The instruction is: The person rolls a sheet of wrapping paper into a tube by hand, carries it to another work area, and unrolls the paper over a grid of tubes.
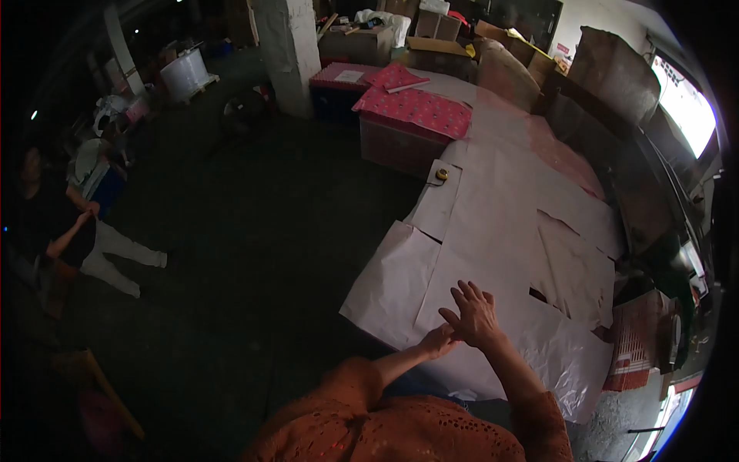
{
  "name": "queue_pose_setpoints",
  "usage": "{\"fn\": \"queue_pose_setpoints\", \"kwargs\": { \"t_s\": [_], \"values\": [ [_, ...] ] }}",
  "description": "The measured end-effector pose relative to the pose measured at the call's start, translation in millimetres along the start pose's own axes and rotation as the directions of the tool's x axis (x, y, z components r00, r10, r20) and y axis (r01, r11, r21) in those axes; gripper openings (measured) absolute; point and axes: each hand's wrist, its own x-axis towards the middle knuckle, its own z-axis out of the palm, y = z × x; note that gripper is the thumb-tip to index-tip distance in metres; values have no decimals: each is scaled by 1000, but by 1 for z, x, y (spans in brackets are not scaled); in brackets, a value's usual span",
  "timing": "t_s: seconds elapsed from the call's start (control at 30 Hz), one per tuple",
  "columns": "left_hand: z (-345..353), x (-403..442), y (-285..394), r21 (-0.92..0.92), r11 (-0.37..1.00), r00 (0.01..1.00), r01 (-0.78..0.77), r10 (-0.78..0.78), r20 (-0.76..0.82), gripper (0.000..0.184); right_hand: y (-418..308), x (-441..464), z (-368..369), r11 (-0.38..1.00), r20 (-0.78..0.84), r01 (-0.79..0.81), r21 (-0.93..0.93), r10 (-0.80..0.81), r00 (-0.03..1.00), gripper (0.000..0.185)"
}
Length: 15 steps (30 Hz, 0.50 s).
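Both hands are close together above the near part of a table covered with white paper (493, 231). My right hand (475, 316) is raised with its fingers spread and nothing in it. Just below and to its left, my left hand (439, 341) is partly covered by the right one, and its fingers are too hidden to make out. A small round yellow-and-black object (442, 175) sits on the paper further up. Torn openings show in the paper at the right.
Pink patterned cloth (416, 108) covers a clear bin (400, 146) at the table's far left. Cartons (439, 55) stand behind. A pillar (286, 58) rises at the back. A person (65, 215) sits at the far left. A red-and-white basket (635, 339) is at the right.
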Motion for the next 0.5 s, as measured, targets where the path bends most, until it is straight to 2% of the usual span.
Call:
{"fn": "queue_pose_setpoints", "kwargs": {
  "t_s": [0.03, 0.07, 0.13, 0.2, 0.27, 0.3, 0.33, 0.4, 0.5],
  "values": [
    [4, 0, -3, -25, 996, 990, -83, 80, -117, 38, 2, 7, -1, 997, 30, -42, 59, 40, 999, 52],
    [7, -1, -12, -16, 996, 993, -87, 85, -78, 40, -3, 13, -14, 998, 14, -20, 59, 19, 1000, 52],
    [14, -6, -21, -19, 998, 994, -61, 59, -96, 40, -22, 12, -45, 999, -221, -3, -39, -6, 975, 53],
    [6, -11, -15, -33, 999, 993, -34, 30, -111, 40, -12, -1, -11, 995, -169, 0, -96, -16, 985, 58],
    [-10, -4, 0, 42, 998, 998, -39, 37, 40, 42, 4, -4, 13, 973, 124, -226, 43, 219, 968, 58],
    [-15, -1, 4, 48, 998, 999, -40, 38, 35, 42, 9, -1, 13, 987, -82, 26, -156, -39, 996, 65],
    [-12, -1, 2, 49, 998, 999, -27, 24, 45, 41, 3, 8, 1, 987, -83, 32, -156, -45, 995, 65],
    [-6, 0, -6, 56, 998, 998, -2, -1, 61, 40, -25, 40, -23, 988, 212, -155, 13, 149, 966, 69],
    [-4, 2, -15, 40, 998, 987, 58, -64, 151, 37, -60, 109, -59, 998, 85, -40, 51, 35, 996, 71]
  ]
}}
